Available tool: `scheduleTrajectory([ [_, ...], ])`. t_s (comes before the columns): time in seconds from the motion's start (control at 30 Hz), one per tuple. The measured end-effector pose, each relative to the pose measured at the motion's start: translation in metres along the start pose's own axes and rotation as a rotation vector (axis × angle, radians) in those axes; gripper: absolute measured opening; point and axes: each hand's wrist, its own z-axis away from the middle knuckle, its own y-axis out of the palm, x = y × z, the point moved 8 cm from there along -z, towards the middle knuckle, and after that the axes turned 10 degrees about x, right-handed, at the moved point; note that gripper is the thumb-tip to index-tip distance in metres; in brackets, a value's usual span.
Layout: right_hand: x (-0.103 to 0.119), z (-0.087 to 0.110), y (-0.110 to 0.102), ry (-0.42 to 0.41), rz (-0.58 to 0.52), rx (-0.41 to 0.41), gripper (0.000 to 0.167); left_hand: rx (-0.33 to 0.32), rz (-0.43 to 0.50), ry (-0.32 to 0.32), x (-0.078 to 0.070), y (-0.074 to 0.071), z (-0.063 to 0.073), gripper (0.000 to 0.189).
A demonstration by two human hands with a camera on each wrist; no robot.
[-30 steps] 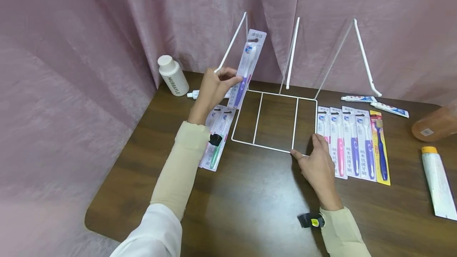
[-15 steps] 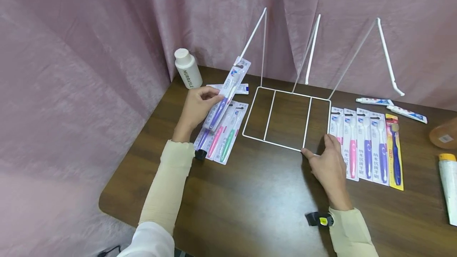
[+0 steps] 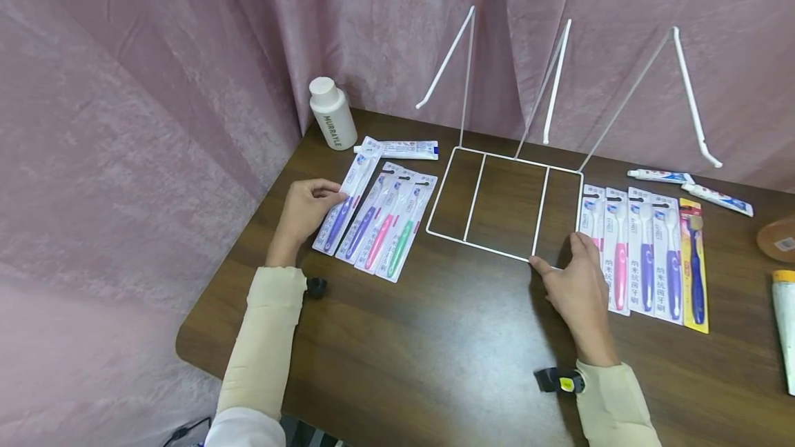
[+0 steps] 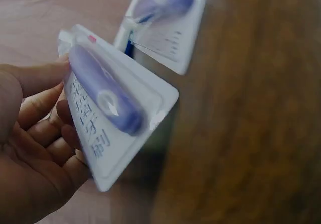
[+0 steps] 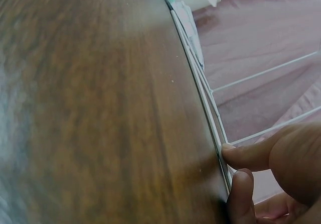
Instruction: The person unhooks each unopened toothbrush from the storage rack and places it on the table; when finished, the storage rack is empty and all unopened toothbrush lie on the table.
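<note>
My left hand (image 3: pixel 304 211) pinches the edge of a packaged toothbrush (image 3: pixel 348 202) with a purple handle. In the left wrist view, the thumb presses one side of this toothbrush pack (image 4: pixel 108 101), with curled fingers behind it. The pack is just left of a row of packaged toothbrushes (image 3: pixel 388 223) with purple, pink and green handles. My right hand (image 3: pixel 577 288) holds the front right corner of a white wire rack (image 3: pixel 475 200) on the table. Its thumb (image 5: pixel 241 154) touches the wire in the right wrist view. The three raised hooks of the rack bear nothing.
More packaged toothbrushes (image 3: pixel 646 257) lie right of the rack, one in a yellow pack (image 3: pixel 694 264). Toothpaste tubes (image 3: pixel 406 150) and a white bottle (image 3: pixel 333 116) are at the back left. Small tubes (image 3: pixel 717 199), a larger tube (image 3: pixel 785 330) and an orange container (image 3: pixel 779 236) are right.
My left hand has carried the purple toothbrush pack away from the rack's left hook, leftward and down beside the row. The right hand stays at the rack's corner. The head view has shifted.
</note>
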Motion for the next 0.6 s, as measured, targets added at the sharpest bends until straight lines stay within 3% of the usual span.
scheduleTrajectory([
  [0.47, 0.003, 0.002, -0.001, -0.011, -0.008, -0.007, 0.101, 0.019, -0.109, -0.126, 0.020, 0.007, -0.006, 0.026],
  [0.6, 0.003, 0.002, 0.000, -0.009, -0.010, -0.007, 0.101, 0.028, -0.153, -0.135, 0.021, 0.008, -0.007, 0.026],
])
